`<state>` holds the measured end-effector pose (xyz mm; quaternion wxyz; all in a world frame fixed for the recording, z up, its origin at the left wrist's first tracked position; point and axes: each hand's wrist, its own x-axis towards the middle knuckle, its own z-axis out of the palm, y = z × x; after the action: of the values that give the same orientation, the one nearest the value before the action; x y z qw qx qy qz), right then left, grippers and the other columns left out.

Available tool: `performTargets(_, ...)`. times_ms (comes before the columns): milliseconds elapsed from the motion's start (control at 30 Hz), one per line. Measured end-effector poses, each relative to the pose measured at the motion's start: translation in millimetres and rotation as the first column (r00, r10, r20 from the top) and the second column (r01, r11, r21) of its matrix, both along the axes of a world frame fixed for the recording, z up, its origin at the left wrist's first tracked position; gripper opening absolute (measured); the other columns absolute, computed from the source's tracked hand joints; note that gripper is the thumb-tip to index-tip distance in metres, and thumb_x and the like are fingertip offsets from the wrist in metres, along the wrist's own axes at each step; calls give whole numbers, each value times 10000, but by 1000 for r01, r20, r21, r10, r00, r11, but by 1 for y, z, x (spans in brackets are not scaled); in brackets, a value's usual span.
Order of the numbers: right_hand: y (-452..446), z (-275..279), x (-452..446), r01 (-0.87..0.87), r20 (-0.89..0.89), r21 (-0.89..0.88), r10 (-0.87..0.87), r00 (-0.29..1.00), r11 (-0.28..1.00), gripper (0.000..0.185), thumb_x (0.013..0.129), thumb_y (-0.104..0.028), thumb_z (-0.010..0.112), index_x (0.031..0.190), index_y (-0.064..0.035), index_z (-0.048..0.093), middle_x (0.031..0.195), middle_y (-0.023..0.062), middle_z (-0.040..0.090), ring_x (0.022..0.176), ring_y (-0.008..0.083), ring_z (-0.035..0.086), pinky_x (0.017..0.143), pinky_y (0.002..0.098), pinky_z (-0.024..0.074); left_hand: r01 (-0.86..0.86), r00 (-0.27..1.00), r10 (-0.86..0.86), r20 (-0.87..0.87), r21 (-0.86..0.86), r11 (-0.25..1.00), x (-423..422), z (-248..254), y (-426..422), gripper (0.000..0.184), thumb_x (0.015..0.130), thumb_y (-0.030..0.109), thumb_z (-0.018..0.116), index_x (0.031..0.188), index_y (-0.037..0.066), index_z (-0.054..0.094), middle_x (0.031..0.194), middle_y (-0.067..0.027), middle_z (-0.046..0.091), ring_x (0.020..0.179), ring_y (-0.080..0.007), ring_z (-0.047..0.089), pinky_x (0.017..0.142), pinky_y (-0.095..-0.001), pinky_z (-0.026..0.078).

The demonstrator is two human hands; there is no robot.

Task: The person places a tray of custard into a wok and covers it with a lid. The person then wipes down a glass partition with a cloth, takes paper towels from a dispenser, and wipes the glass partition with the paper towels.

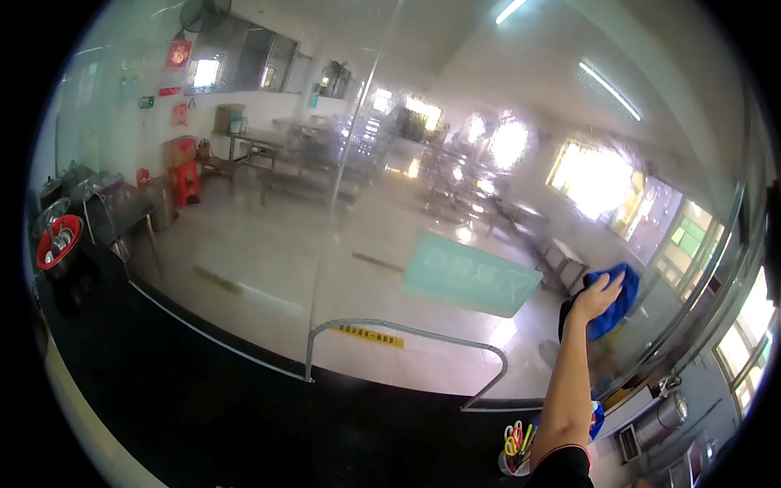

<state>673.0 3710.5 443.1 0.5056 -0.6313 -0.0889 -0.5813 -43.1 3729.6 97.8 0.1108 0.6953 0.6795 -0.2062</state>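
My right hand [599, 296] reaches up at the right, the bare forearm rising from a black sleeve. Its fingers press a blue cloth [620, 302] against a large glass pane [390, 285]; the cloth bunches around the fingers. A teal rectangular sign [472, 275] with faint lettering sits on the glass left of the hand. Nothing of my left hand shows. Below the glass, an arched metal-edged opening [407, 326] meets the black counter [244, 423].
A cup of scissors and pens [516, 447] stands on the counter beside my forearm. At the far left is a red basin [61, 244] with metal utensils. Beyond the glass are benches, a red stool [187, 180] and bright windows. A metal pot [663, 416] sits at the lower right.
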Motion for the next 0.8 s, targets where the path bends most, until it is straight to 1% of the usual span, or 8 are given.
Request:
performTargets(100, 8, 6, -23, -95, -270, 201, 148, 951, 975, 551, 932, -300, 488, 1368, 28, 410, 1362, 265, 447, 1250, 406, 418, 1053, 424, 316, 8, 998, -10, -63, -40, 999, 7, -1, 12, 1196, 623, 602, 777, 1428, -71, 203, 1438, -390, 165, 1223, -577, 354, 943, -596, 421)
performTargets(200, 69, 24, -108, -232, 133, -93, 243, 961, 968, 517, 904, -248, 536, 1312, 62, 465, 1332, 252, 473, 1243, 382, 428, 1059, 403, 306, 26, 994, -32, -102, -59, 998, 10, -4, 13, 1208, 609, 599, 788, 1427, -71, 204, 1431, -392, 176, 1210, -586, 360, 922, -613, 432)
performTargets(267, 121, 6, -172, -70, 209, -447, 180, 961, 892, 531, 844, -253, 572, 1333, -60, 501, 1392, 215, 425, 1332, 364, 330, 1094, 527, 188, -9, 995, -3, -101, -110, 994, 16, 1, 14, 1240, 598, 575, 808, 1436, -68, 158, 1440, -399, 131, 1230, -600, 326, 942, -612, 420)
performTargets(300, 149, -12, -201, -212, 162, -531, 344, 925, 820, 528, 831, -312, 549, 1352, -247, 491, 1478, 142, 323, 1400, 334, 217, 1059, 670, 41, -48, 996, 39, -76, -131, 990, 17, -2, 14, 1255, 597, 546, 824, 1440, -66, 126, 1450, -393, 94, 1253, -600, 291, 968, -608, 401)
performTargets(467, 240, -152, -311, -249, 164, -884, 762, 626, 395, 475, 815, -209, 527, 1289, -248, 546, 1218, 17, 552, 992, 196, 557, 719, 428, 424, -212, 977, 208, -41, -254, 944, 38, 6, 29, 1277, 611, 409, 871, 1451, -52, 27, 1487, -351, -12, 1339, -559, 165, 1061, -568, 329)
performTargets(600, 232, -180, -310, -435, -25, -875, 878, 477, 212, 496, 831, -191, 496, 1323, -242, 532, 881, -39, 610, 778, 108, 602, 642, 316, 442, -219, 968, 244, 60, -275, 936, 36, 13, 21, 1259, 650, 369, 853, 1455, -44, -22, 1505, -320, -70, 1349, -569, 100, 1088, -563, 281)
performTargets(633, 232, -177, -300, -526, 66, -797, 907, 415, 298, 495, 842, -211, 505, 1334, -264, 520, 763, -56, 610, 633, 124, 594, 589, 300, 434, -259, 964, 264, -24, -301, 918, 4, -40, 34, 1452, 519, 530, 867, 1436, -89, -72, 1491, -322, -154, 1367, -558, 2, 1068, -576, 293)
performTargets(800, 125, -180, -203, -527, -226, -790, 649, 726, 314, 382, 749, -311, 648, 1130, -283, 660, 716, -23, 591, 629, 177, 592, 635, 359, 468, -246, 963, 265, 46, -250, 936, 26, -10, 22, 1379, 560, 415, 879, 1442, -64, -66, 1506, -300, -122, 1369, -543, 45, 1103, -533, 267)
